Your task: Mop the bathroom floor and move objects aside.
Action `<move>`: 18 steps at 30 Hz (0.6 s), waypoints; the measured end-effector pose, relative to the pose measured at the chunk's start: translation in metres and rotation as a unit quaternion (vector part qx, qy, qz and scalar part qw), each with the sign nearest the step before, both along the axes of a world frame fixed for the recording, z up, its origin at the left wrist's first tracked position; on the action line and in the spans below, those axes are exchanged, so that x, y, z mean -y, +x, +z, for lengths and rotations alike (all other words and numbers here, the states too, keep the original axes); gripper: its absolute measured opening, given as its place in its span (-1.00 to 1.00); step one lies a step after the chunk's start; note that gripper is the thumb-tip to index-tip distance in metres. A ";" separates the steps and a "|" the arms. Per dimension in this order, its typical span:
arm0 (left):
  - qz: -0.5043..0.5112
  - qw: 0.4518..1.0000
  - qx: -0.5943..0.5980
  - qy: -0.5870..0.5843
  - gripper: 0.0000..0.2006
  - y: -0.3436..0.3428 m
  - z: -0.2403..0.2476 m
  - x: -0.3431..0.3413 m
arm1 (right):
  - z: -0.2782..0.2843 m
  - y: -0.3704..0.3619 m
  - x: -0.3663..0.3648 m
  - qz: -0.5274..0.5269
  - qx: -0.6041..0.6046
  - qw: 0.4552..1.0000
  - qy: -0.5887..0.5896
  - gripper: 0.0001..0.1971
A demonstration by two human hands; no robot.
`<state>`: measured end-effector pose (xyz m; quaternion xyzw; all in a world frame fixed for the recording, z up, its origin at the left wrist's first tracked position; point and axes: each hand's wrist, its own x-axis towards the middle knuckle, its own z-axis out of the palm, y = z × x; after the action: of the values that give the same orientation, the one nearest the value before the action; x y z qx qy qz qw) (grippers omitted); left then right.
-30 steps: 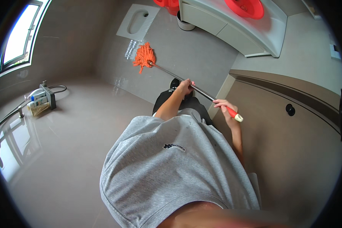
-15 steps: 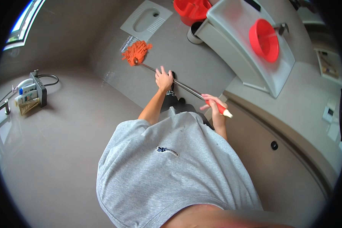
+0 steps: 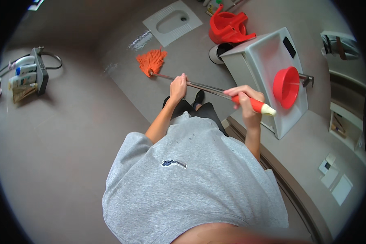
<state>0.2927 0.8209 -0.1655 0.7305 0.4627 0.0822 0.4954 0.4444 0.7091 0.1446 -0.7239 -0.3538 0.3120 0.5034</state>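
Gripping an orange mop [image 3: 151, 62], both hands [image 3: 177, 87], lettered shirt patch [image 3: 174, 164]

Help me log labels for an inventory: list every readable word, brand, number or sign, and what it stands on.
Dark-and-white patch on grey T-shirt: lettering too small to read.
White plastic bottles on dark grey rack: labels too small.
Orange string mop: none visible.
Nothing is legible.
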 end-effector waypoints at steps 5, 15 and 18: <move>0.190 0.966 0.120 -0.126 -0.47 -0.086 -0.060 -0.001 | 0.013 -0.030 -0.081 0.284 0.119 0.946 0.099 -0.83; 0.770 0.470 0.421 -0.101 -0.66 -0.319 0.000 0.008 | -0.103 0.004 -0.053 0.409 -0.079 0.903 -0.105 -0.53; 0.832 0.380 0.377 -0.148 -0.65 -0.354 0.015 0.003 | -0.206 0.053 0.011 0.297 -0.007 0.926 -0.233 -0.57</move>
<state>-0.0615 0.8175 -0.1509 -0.2114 0.6088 0.6503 0.4022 0.4973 0.6981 -0.0614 -0.6802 -0.4663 0.5261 0.2075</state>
